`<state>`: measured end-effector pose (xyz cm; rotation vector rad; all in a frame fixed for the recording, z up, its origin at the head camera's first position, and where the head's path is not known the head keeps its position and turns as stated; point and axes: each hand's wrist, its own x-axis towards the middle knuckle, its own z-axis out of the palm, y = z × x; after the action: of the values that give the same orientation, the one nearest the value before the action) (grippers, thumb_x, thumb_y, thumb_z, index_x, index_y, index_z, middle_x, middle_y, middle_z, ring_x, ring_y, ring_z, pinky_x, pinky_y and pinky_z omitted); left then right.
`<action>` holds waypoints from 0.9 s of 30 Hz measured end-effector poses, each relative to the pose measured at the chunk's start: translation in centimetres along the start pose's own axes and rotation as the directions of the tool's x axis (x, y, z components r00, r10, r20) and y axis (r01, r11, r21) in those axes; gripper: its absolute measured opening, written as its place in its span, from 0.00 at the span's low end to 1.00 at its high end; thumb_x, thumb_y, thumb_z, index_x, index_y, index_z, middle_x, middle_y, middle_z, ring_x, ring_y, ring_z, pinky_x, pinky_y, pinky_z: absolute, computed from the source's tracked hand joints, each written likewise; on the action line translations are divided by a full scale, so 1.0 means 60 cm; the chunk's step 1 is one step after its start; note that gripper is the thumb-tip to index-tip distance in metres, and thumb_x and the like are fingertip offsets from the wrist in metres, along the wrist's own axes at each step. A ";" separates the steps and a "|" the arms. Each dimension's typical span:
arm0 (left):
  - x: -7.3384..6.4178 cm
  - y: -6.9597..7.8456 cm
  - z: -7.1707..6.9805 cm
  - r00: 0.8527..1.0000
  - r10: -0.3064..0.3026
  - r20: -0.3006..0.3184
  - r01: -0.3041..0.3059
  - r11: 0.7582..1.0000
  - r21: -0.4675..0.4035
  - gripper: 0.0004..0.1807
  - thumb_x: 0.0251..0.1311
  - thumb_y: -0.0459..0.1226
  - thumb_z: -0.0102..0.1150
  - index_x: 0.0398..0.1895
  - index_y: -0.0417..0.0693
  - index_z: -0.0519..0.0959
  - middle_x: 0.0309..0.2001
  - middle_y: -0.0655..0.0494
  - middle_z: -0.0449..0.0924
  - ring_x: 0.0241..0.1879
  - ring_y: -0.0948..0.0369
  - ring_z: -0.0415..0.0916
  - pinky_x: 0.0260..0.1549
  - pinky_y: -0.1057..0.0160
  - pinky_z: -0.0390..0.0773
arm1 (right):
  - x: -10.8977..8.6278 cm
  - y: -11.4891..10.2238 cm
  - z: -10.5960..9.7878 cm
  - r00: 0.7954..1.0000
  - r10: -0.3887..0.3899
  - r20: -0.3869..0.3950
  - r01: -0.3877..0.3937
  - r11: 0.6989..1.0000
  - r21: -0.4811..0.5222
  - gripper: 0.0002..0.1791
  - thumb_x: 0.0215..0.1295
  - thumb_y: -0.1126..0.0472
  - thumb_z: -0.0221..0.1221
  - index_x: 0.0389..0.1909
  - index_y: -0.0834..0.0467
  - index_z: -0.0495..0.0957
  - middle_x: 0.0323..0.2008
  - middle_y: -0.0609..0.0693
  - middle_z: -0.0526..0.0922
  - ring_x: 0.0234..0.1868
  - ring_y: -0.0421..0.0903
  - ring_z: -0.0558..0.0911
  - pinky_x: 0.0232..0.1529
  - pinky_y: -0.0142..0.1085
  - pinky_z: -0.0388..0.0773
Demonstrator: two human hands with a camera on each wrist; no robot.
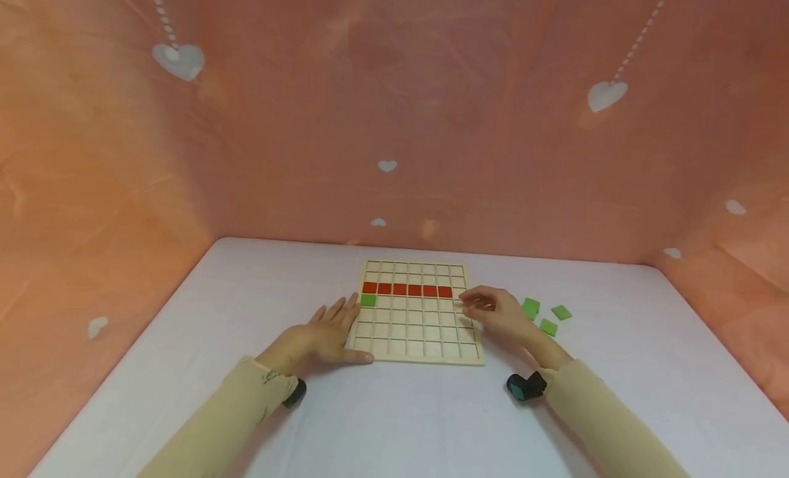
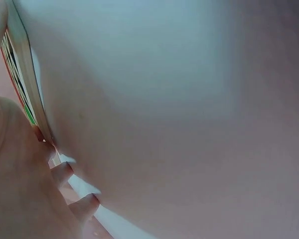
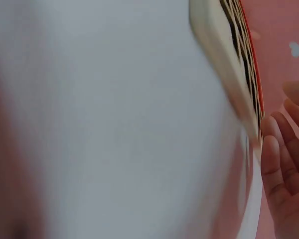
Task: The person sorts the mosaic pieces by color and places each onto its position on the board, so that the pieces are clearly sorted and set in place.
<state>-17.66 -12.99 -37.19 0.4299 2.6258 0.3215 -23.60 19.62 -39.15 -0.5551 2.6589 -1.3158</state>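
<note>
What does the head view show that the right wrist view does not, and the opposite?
Only head: the left hand, one green tile on the board, and loose green tiles beside it.

Only right wrist: the inner side of the right hand, close up, with finger creases.

Both: right hand, board, red on it (only a thin line in the wrist view), and pink backdrop.

Pale hearts (image 1: 179, 61) dot the orange-pink cloth (image 1: 431, 122) at the far side. I see a white table (image 1: 401, 423) before it.
</note>
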 end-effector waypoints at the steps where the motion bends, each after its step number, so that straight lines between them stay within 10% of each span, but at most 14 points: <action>1: -0.001 0.000 0.000 1.000 -0.002 -0.001 0.002 1.000 0.000 0.57 0.58 0.63 0.54 0.75 0.34 0.40 0.77 0.43 0.31 0.76 0.45 0.33 0.72 0.43 0.40 | -0.002 0.004 -0.004 1.000 0.000 0.000 0.000 1.000 -0.008 0.16 0.61 0.63 0.62 0.49 0.64 0.80 0.44 0.58 0.84 0.42 0.48 0.82 0.45 0.37 0.77; 27: 0.001 0.001 -0.002 1.000 0.014 0.015 -0.014 1.000 -0.009 0.58 0.57 0.63 0.54 0.75 0.34 0.41 0.77 0.42 0.30 0.76 0.44 0.32 0.71 0.41 0.40 | -0.035 0.038 -0.076 0.993 0.086 -0.077 -0.091 0.994 -0.067 0.20 0.63 0.61 0.61 0.54 0.64 0.77 0.51 0.61 0.80 0.49 0.54 0.78 0.51 0.45 0.77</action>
<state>-17.75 -12.93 -37.10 0.4464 2.6069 0.3334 -23.50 25.08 -38.26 -0.3985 2.7633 -1.2466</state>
